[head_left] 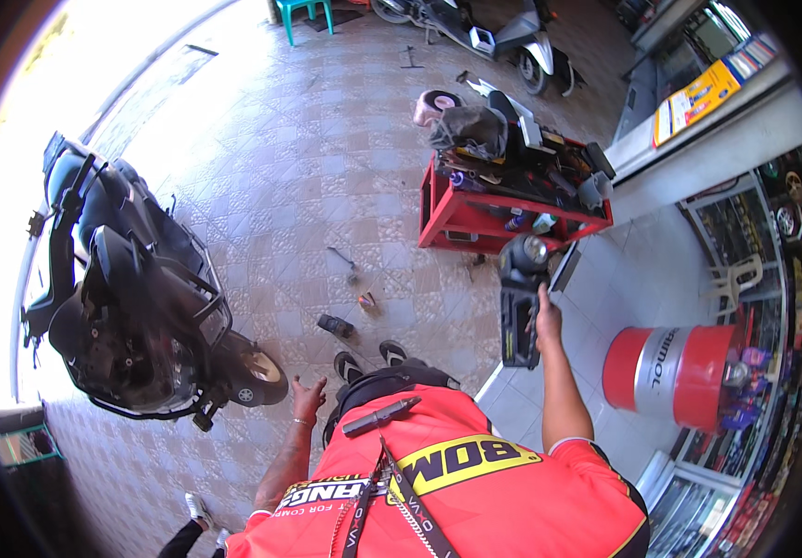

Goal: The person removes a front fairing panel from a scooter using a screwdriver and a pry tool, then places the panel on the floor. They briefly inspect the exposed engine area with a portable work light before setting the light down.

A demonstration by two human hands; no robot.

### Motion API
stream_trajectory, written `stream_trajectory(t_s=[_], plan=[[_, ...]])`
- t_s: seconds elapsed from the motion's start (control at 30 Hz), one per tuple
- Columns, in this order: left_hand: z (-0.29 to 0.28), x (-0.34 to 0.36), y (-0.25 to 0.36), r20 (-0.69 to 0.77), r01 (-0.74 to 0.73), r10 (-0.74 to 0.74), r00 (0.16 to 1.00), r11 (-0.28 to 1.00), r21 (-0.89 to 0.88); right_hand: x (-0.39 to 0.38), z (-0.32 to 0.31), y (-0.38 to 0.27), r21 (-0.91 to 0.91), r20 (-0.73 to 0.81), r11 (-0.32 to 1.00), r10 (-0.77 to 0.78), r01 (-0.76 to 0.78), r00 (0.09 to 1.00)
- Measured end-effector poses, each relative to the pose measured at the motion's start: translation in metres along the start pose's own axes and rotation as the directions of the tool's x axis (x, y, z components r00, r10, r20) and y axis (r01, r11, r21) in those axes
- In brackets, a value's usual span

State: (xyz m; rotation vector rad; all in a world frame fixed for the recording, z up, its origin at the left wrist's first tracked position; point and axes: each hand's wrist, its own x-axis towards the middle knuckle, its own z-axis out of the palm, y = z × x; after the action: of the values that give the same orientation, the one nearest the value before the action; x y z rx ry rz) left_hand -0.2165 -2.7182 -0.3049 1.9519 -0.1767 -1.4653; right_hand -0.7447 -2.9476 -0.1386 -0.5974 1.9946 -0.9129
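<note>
Your right hand [546,316] — raised, fingers wrapped round black scooter panel [519,307], holding it upright just in front of red tool cart [503,200]. Your left hand [308,400] — low at your side, fingers loosely spread, holding nothing, near stripped black scooter [131,298] on tiled floor [308,158]. Small tools [345,260] and parts lie scattered on floor between scooter and cart. Red-and-silver drum [670,367] stands to your right, beside shelves [773,307].
</note>
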Motion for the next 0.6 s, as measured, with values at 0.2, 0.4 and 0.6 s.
stream_trajectory(t_s=[0.2, 0.4, 0.6], plan=[[-0.015, 0.016, -0.001, -0.030, 0.033, -0.033, 0.999, 0.999, 0.005, 0.039, -0.002, -0.059, 0.354, -0.064, 0.935, 0.015, 0.009, 0.998], [-0.006, -0.014, 0.008, -0.169, 0.000, -0.030, 0.985, 0.985, -0.172, 0.168, 0.002, -0.118, 0.620, -0.034, 0.784, 0.079, -0.041, 0.996], [0.066, -0.061, 0.004, -0.278, 0.087, -0.147, 0.949, 0.972, -0.217, 0.332, 0.037, -0.163, 0.556, -0.072, 0.831, 0.032, 0.014, 0.997]])
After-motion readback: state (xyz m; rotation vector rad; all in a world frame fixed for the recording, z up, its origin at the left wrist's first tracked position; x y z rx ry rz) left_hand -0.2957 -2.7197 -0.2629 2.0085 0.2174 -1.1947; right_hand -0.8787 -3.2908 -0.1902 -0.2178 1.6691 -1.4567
